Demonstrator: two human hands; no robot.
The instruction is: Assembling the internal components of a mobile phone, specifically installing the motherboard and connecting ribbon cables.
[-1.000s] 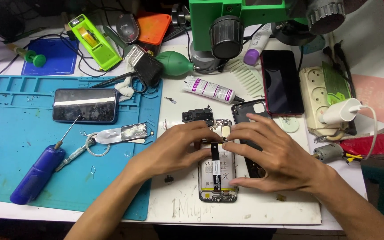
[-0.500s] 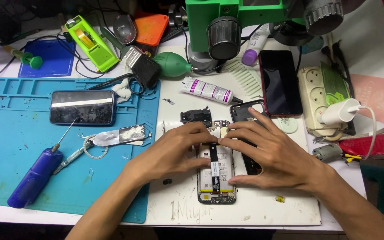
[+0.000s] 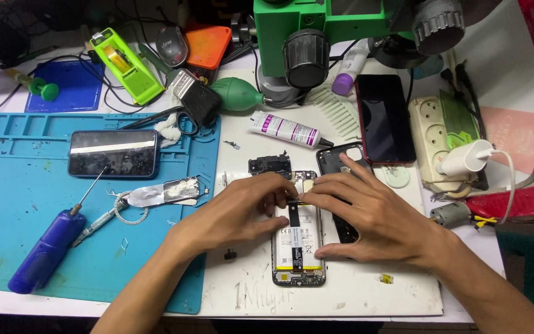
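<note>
Centre frame, the left hand (image 3: 239, 213) and right hand (image 3: 366, 216) pinch at the opened, backless smartphone (image 3: 298, 238), probably its thin flex strip; light and fragile, best held by its edges.

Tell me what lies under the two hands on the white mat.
Under the left hand and right hand lies an opened phone on the white mat: battery and flex strip show. Its upper end is covered by fingers. A black back cover sticks out beyond the right hand.

Both hands are meeting over the opened phone (image 3: 298, 247): left hand (image 3: 236, 213) and right hand (image 3: 366, 216) are pinching at its upper end.
</note>
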